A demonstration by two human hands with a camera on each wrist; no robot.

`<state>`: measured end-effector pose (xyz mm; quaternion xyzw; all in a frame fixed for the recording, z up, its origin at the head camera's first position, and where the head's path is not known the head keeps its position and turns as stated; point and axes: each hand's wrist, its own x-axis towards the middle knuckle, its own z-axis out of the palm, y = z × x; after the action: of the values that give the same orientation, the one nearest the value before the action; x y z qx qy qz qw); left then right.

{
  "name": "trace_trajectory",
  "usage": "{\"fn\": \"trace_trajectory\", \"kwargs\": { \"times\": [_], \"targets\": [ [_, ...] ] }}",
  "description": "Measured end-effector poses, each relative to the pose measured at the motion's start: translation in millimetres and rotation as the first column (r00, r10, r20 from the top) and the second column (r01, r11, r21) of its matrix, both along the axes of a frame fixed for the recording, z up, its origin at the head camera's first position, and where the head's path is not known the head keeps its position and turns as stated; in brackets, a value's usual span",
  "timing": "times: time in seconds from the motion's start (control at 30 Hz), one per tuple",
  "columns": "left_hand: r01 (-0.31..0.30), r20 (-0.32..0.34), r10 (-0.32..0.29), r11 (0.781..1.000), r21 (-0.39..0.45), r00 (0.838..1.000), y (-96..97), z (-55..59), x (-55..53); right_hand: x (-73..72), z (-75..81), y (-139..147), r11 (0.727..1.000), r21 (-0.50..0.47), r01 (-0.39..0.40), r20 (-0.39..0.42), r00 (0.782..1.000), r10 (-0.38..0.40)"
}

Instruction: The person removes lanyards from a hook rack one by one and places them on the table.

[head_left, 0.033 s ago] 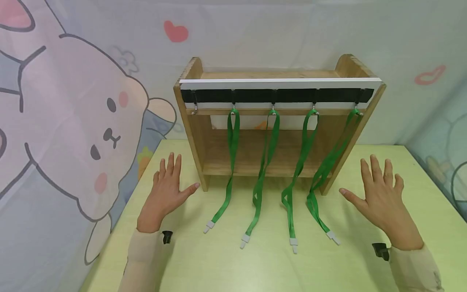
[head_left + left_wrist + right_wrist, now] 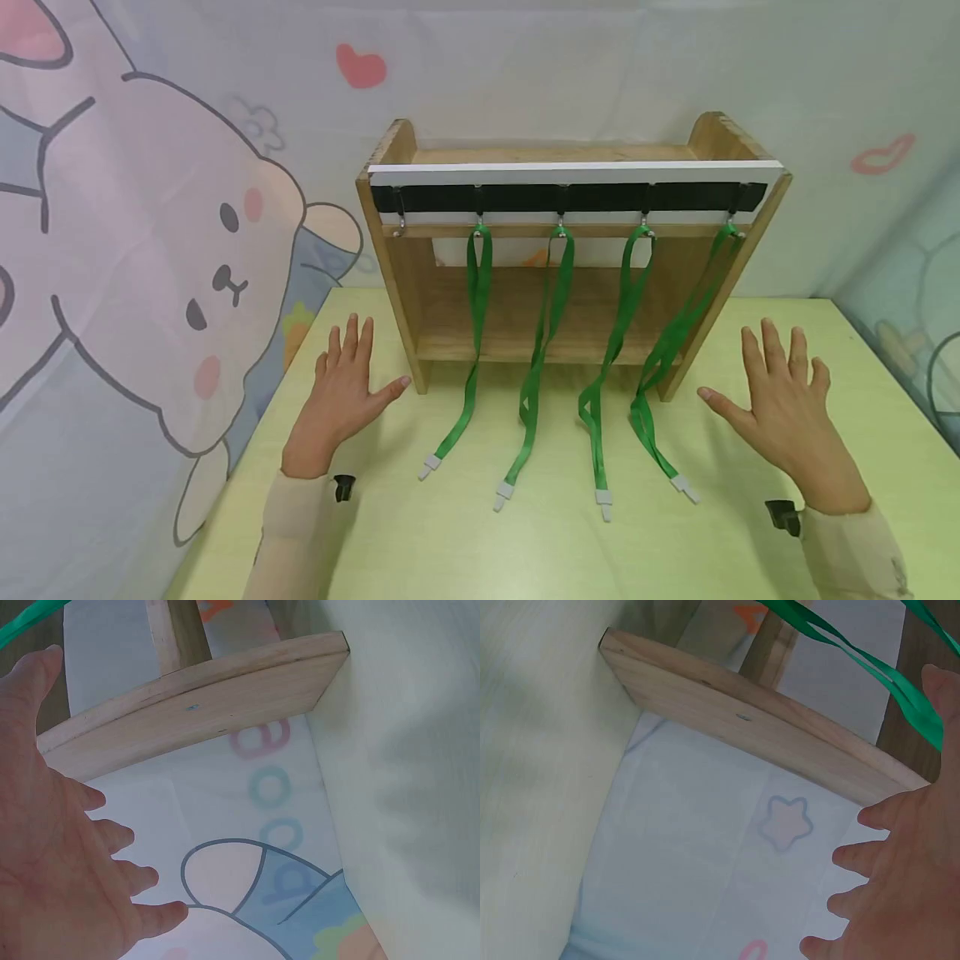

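Note:
Several green lanyards with pale plastic clips hang from hooks along the front of a wooden shelf (image 2: 411,317). From left to right, the first lanyard (image 2: 471,387), second lanyard (image 2: 530,392), third lanyard (image 2: 615,333) and last lanyard (image 2: 660,358) trail down, their clips over the table in front. The leftmost hook (image 2: 401,223) carries nothing. My left hand (image 2: 341,396), fingers spread, is left of the shelf and holds nothing. On the other side, my right hand (image 2: 783,412) is likewise spread, apart from the last lanyard. Both wrist views show the shelf's side panels beyond the fingers.
A black strip (image 2: 517,197) on a white board runs across the shelf's upper front. The shelf stands at the back of a pale yellow-green table (image 2: 555,558). Behind it hangs a printed cloth (image 2: 525,75) with a cartoon animal. A dark cable (image 2: 932,375) curves at the far right.

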<state>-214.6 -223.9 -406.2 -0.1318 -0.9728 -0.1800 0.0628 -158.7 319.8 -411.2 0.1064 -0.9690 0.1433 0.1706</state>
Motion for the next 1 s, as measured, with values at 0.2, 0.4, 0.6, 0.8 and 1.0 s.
{"fn": "trace_trajectory", "kwargs": {
  "times": [0.2,0.4,0.6,0.8,1.0],
  "targets": [
    [0.013,0.006,-0.014,1.000,0.020,1.000,2.6,2.3,-2.3,2.6,0.9,1.3,0.999,-0.032,-0.002,0.005,1.000,0.002],
    [0.019,0.009,-0.020,0.998,0.066,1.000,7.3,7.3,-4.9,2.8,8.4,2.8,0.997,-0.072,-0.018,-0.054,0.998,0.015],
    [0.010,0.031,-0.015,0.991,0.134,0.999,12.2,15.2,-8.3,2.0,20.2,0.7,0.989,-0.129,-0.068,-0.182,0.982,0.044],
    [0.021,0.015,-0.024,0.976,0.218,1.000,18.4,23.5,-15.6,3.7,36.6,-8.1,0.967,-0.208,-0.148,-0.367,0.928,0.063],
    [0.020,-0.012,-0.017,0.959,0.281,1.000,26.1,25.6,-25.9,-0.6,54.2,-24.4,0.952,-0.253,-0.175,-0.442,0.896,0.047]
  ]
}}
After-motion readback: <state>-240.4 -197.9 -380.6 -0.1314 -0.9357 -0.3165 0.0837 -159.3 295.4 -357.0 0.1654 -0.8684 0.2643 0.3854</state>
